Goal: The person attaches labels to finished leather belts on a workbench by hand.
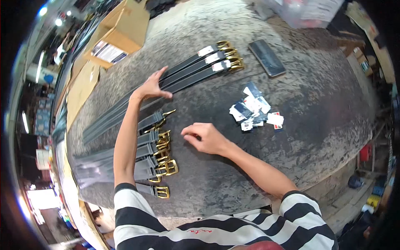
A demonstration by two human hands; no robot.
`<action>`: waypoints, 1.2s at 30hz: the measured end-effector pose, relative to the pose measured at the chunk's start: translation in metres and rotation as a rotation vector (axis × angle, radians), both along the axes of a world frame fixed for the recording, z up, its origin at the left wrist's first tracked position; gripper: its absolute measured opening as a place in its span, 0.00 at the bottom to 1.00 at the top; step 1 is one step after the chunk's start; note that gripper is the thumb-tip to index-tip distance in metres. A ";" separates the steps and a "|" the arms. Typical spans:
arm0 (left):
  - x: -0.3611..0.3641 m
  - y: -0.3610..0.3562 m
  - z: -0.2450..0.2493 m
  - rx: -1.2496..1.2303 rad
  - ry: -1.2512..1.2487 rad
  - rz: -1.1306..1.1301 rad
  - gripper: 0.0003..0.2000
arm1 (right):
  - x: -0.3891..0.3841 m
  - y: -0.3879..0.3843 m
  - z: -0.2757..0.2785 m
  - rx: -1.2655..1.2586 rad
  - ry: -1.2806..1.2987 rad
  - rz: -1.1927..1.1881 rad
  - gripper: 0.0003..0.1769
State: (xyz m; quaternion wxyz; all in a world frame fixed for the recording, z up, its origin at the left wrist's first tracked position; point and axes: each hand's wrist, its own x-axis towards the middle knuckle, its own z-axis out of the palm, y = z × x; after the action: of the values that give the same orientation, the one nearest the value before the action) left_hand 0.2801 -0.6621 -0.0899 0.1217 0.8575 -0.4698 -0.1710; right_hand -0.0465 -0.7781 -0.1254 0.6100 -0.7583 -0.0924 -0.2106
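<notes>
Several black belts (143,151), gold-buckled, grouped on left of worktop (221,183) | left hand (151,88): spread wide at three parallel, gold-buckled tagged belts (191,71), contact cannot be told | right hand (205,138): fingers curled, narrow, contents cannot be told

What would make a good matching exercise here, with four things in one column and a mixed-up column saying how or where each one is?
Column one
1. Phone
2. Cardboard box
3. Loose tags
4. Left hand

Column two
A. White and dark, in a scattered heap
B. Fingers spread, at the belts with white labels
C. Black-faced, lying singly beyond the heap
D. Brown, on the far left

Right pairs: 1-C, 2-D, 3-A, 4-B
</notes>
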 end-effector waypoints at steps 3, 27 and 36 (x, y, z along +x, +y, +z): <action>-0.021 -0.009 0.017 0.226 -0.121 -0.011 0.64 | 0.002 0.002 -0.005 -0.029 -0.030 0.004 0.08; -0.153 0.101 0.048 -0.214 -0.476 0.236 0.38 | 0.007 0.002 -0.008 -0.031 0.117 0.060 0.10; -0.248 0.203 -0.008 -0.424 -0.573 0.599 0.21 | 0.016 0.002 -0.020 0.001 0.128 0.078 0.08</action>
State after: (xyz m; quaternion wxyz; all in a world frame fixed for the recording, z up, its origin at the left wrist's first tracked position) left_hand 0.0318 -0.4587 -0.0975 0.2037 0.9242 -0.2409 0.2154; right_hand -0.0306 -0.7763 -0.1450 0.6227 -0.7658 -0.0823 -0.1379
